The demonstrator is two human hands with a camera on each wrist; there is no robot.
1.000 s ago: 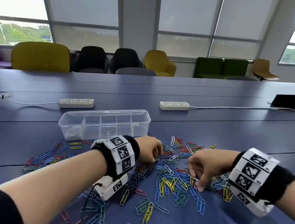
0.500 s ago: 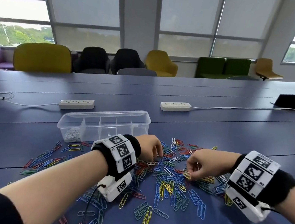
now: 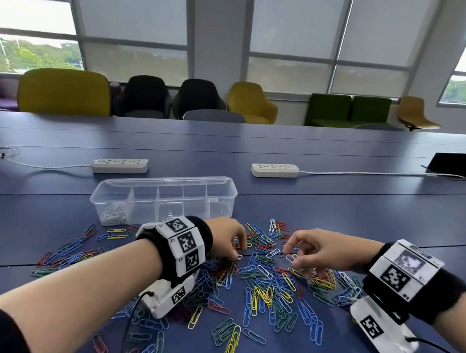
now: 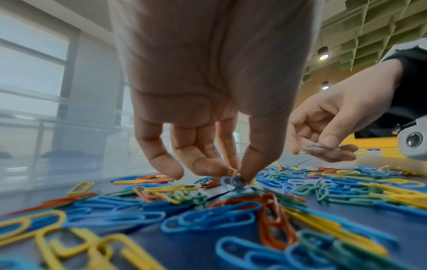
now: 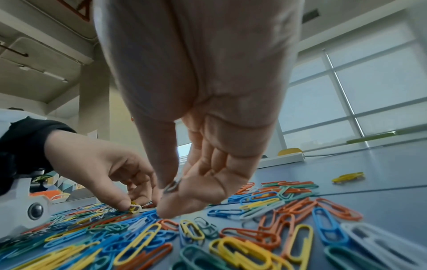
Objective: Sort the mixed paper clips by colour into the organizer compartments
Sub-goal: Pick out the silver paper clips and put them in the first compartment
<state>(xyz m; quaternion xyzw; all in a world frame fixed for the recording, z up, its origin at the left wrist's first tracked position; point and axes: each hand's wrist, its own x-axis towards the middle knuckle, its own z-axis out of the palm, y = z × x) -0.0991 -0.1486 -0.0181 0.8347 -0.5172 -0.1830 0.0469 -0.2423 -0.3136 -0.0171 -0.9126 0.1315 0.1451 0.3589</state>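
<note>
Mixed paper clips (image 3: 265, 288) in blue, yellow, red, green and white lie spread on the blue table (image 3: 352, 220). Behind them stands the clear organizer (image 3: 218, 187), with white clips (image 3: 114, 215) in its leftmost compartment. My left hand (image 3: 237, 255) is low on the pile, and its thumb and fingertips (image 4: 251, 175) pinch a pale clip (image 5: 135, 208). My right hand (image 3: 292, 257) hovers a little above the pile. It pinches white clips (image 4: 321, 148) between its thumb and forefinger (image 5: 172, 186).
Two white power strips (image 3: 120, 165) (image 3: 275, 170) with cables lie behind the organizer. A dark flat device (image 3: 459, 164) sits far right. Chairs (image 3: 66, 91) line the windows beyond the table. More clips reach toward the near table edge (image 3: 231, 349).
My right hand has lifted off the pile and moved toward the left hand with white clips pinched. The left hand has stayed low at the pile's centre.
</note>
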